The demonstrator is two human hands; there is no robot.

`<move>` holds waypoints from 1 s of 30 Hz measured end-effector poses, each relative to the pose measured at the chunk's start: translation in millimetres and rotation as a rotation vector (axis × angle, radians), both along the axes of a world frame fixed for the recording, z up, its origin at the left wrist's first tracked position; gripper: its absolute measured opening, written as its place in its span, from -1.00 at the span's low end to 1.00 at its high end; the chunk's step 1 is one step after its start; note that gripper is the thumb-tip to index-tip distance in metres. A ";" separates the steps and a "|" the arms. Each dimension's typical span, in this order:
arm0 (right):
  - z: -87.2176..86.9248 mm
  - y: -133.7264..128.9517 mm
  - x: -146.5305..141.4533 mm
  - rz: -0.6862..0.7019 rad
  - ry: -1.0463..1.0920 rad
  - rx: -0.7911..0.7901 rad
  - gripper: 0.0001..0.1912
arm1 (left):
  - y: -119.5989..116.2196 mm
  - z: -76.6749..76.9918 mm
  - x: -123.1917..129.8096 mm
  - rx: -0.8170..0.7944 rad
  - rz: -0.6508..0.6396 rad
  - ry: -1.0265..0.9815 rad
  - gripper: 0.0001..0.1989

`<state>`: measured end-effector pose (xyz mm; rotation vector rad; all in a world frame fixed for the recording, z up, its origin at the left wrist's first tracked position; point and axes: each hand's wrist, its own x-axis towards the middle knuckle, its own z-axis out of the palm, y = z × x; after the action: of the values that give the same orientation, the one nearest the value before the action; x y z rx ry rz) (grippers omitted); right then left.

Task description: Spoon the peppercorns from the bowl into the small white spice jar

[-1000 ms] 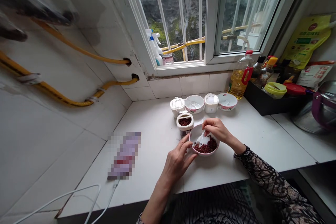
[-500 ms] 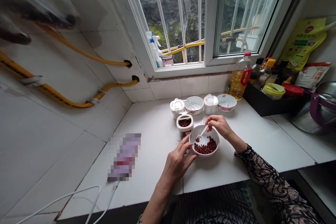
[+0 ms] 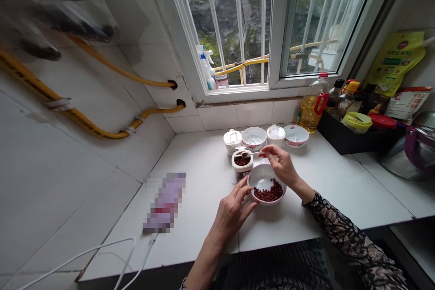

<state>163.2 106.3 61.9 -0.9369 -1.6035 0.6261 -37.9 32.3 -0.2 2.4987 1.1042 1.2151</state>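
A white bowl (image 3: 262,176) with dark red peppercorns (image 3: 270,192) stands on the white counter. My left hand (image 3: 233,208) grips its left rim, thumb and fingers around the side. Pinched in my right hand (image 3: 279,164) is a small white spoon (image 3: 254,153), held level above the bowl's far edge. The spoon's tip reaches over the open jar (image 3: 242,167), which holds more peppercorns and has its clear lid raised. What lies in the spoon is too small to tell.
Behind are two lidded white jars (image 3: 232,140) (image 3: 276,134) and two white bowls (image 3: 254,137) (image 3: 296,136) with spoons. An oil bottle (image 3: 310,111) stands beside a black box (image 3: 335,133) of condiments. At left lie a blurred purple object (image 3: 165,201) and a white cable (image 3: 139,267).
My right hand has lifted the spoon out of the bowl and moved it up and left to the open jar. My left hand stays on the bowl. The view has shifted slightly.
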 end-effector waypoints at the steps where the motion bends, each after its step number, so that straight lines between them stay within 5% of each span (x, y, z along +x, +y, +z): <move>1: 0.0 -1.8 -1.9 -0.013 -0.111 0.102 -0.85 | 0.0 -0.2 0.1 0.002 0.002 -0.002 -0.78; 5: 3.9 -7.6 1.2 -0.039 -0.336 0.370 -0.82 | -0.2 -0.4 0.1 0.014 0.005 -0.002 -0.78; 10: 9.5 -9.8 21.6 -0.094 -0.245 0.243 -0.84 | -1.3 1.5 0.6 -0.003 0.007 0.004 -0.78; 18: -1.0 -8.9 19.8 0.207 -0.581 0.145 -0.80 | -1.5 2.1 -0.2 -0.002 0.018 0.010 -0.78; 22: 1.7 -14.7 14.8 0.307 -0.466 -0.028 -0.78 | -1.7 1.5 -0.7 -0.013 0.019 0.019 -0.77; 30: 3.0 -6.9 22.0 0.193 -0.022 -0.456 -0.87 | -1.8 1.9 0.1 -0.018 0.012 0.007 -0.78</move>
<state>185.2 99.3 64.8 -1.1252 -1.6135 1.1529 -37.8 30.5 1.7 2.4890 1.1280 1.1950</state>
